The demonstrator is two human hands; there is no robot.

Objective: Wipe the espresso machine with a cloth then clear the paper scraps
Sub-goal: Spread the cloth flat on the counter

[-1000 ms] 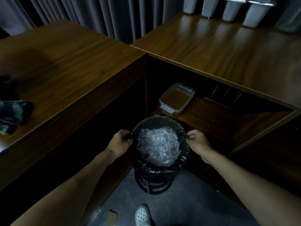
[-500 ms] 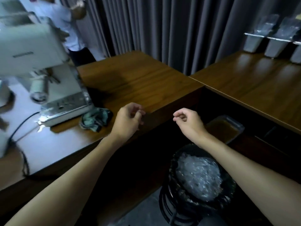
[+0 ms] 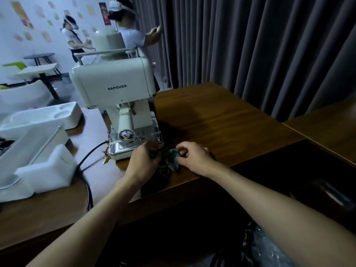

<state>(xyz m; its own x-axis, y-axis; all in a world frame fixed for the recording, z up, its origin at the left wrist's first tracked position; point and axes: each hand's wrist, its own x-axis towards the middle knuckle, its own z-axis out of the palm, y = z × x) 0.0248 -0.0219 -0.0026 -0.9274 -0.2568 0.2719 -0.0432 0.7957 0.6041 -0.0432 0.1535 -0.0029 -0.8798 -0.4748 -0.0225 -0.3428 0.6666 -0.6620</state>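
A cream espresso machine stands on the wooden counter, its portafilter handle pointing toward me. A crumpled dark green cloth lies on the counter just right of the machine's base. My left hand is at the cloth's left side, fingers curled onto it. My right hand pinches the cloth from the right. Both hands partly hide the cloth. I see no paper scraps on the counter.
White foam packing blocks fill the counter at left. A black power cable runs from the machine over the front edge. A bin with a plastic liner sits low right. Dark curtains hang behind. Two people stand at the far left.
My hands left the bin's rim, rose over the counter edge and reached the cloth beside the machine. My view swung up and left from the bin to the espresso machine.
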